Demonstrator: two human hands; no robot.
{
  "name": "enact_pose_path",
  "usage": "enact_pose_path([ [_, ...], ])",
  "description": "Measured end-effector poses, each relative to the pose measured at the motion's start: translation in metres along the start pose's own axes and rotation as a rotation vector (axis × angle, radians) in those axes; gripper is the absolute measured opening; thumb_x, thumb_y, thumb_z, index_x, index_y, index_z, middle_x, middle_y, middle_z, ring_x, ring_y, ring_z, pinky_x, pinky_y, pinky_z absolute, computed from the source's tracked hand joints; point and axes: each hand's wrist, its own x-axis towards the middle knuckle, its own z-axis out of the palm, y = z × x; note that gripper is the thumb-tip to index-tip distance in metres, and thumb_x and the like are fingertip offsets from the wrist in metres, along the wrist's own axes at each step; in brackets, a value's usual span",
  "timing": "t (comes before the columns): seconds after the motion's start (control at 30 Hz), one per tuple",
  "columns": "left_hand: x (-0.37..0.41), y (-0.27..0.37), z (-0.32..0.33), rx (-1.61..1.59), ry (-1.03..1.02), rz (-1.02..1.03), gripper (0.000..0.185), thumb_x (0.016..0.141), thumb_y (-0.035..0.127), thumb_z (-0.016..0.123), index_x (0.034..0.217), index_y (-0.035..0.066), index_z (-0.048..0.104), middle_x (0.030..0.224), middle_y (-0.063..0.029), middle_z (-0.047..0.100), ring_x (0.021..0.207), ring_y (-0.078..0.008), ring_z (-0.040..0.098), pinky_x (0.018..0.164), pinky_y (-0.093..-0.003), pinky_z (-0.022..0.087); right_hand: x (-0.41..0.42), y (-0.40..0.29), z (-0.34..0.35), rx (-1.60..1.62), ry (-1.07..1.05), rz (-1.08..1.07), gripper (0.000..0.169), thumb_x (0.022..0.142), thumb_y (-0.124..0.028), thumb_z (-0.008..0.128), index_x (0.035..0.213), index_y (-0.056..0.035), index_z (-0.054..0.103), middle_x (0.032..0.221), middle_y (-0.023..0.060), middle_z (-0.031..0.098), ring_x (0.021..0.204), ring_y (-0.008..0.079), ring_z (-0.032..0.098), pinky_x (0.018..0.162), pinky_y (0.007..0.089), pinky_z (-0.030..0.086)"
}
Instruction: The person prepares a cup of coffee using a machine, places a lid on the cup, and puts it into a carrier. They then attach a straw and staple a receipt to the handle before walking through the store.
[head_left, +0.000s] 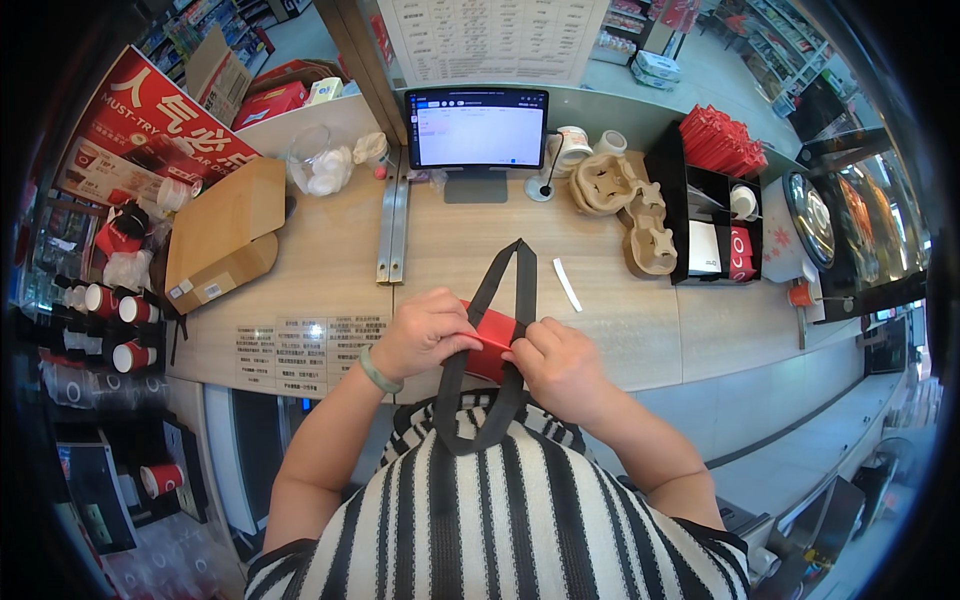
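A red bag with two black strap handles stands at the counter's near edge, close against my striped top. My left hand, with a pale green bangle at the wrist, pinches the left part of its top rim. At the right part of the rim, my right hand grips with curled fingers, so the edge between them is drawn together. One black handle stands up on the far side; the other hangs toward my chest. What the bag holds is hidden. A white paper strip lies on the counter beyond my right hand.
A tablet on a stand is at the back. Pulp cup carriers and a black organizer with red packets are on the right. An opened cardboard box stands left, near red cups. Metal rails cross the counter.
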Motion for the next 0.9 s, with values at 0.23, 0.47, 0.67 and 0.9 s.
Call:
enact_pose_path([
  [0.23,-0.032,-0.023,0.019,-0.256,0.468,-0.382,0.013,0.087,0.006,0.071,0.099,0.002,0.070,0.100,-0.0055,0.061,0.089,-0.0149,0.057,0.079,-0.0275,0.046,-0.016,-0.012,0.028,0.016,0.238,0.136,0.026,0.084,-0.026,0.071,0.074,-0.0074,0.055,0.068,0.0062,0.049,0.059,0.0230,0.054,0.050,0.0338,0.045],
  [0.47,-0.118,0.014,0.066,-0.560,0.492,-0.833,0.059,0.089,0.012,0.071,0.136,0.003,0.036,0.124,-0.0105,0.053,0.103,-0.0129,0.056,0.083,-0.0272,0.050,-0.067,0.009,0.078,0.639,0.356,0.589,0.039,0.104,-0.028,0.043,0.130,0.0008,0.048,0.131,0.0186,0.045,0.118,0.0264,0.050,0.098,0.0358,0.042],
  [0.67,-0.119,0.042,0.077,-0.592,0.091,-0.821,0.081,0.079,0.022,0.083,0.139,-0.001,0.033,0.131,-0.0167,0.048,0.123,-0.0235,0.050,0.104,-0.0382,0.042,-0.083,-0.026,0.113,0.715,0.126,0.705,0.050,0.106,-0.029,0.038,0.143,0.0046,0.035,0.141,0.0260,0.040,0.130,0.0389,0.042,0.110,0.0408,0.033],
  [0.9,-0.097,0.004,0.076,-0.664,0.252,-0.758,0.092,0.074,0.014,0.087,0.142,0.005,0.026,0.137,-0.0135,0.046,0.124,-0.0244,0.051,0.105,-0.0392,0.044,-0.092,-0.071,0.134,0.750,-0.008,0.718,0.073,0.103,-0.036,0.044,0.151,0.0084,0.013,0.154,0.0322,0.016,0.145,0.0442,0.021,0.118,0.0430,0.023],
])
